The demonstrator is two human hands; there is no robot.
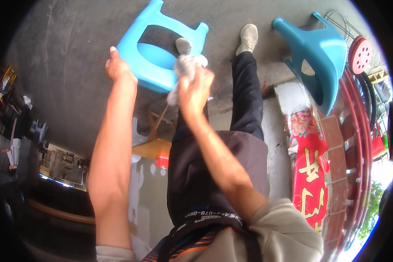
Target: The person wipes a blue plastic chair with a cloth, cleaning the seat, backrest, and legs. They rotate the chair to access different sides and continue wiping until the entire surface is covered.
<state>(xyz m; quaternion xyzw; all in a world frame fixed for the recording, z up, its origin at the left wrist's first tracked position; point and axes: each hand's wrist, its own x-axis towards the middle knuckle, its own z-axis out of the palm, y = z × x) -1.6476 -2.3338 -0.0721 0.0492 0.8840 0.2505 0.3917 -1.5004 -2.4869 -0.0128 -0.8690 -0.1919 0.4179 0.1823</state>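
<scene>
A light-blue plastic stool (152,76) is tipped over in front of me, its legs pointing away and its open side showing. My left hand (118,68) grips the stool's left edge, with the thumb raised. In my right hand (196,86) is a crumpled pale cloth (186,65), held against or very close to the stool's right side. Motion blurs this hand and the cloth, so their exact contact cannot be told. A dark apron (216,170) covers my lap, and one of my shoes (249,36) shows beyond the stool.
A second blue stool (330,49) lies tipped at the right, near a pink perforated disc (360,55). Below it runs a red floral banner (309,183) bearing writing, beside red railings (363,140). A wooden piece of furniture (154,147) stands left of my legs. Another person (15,144) is far left.
</scene>
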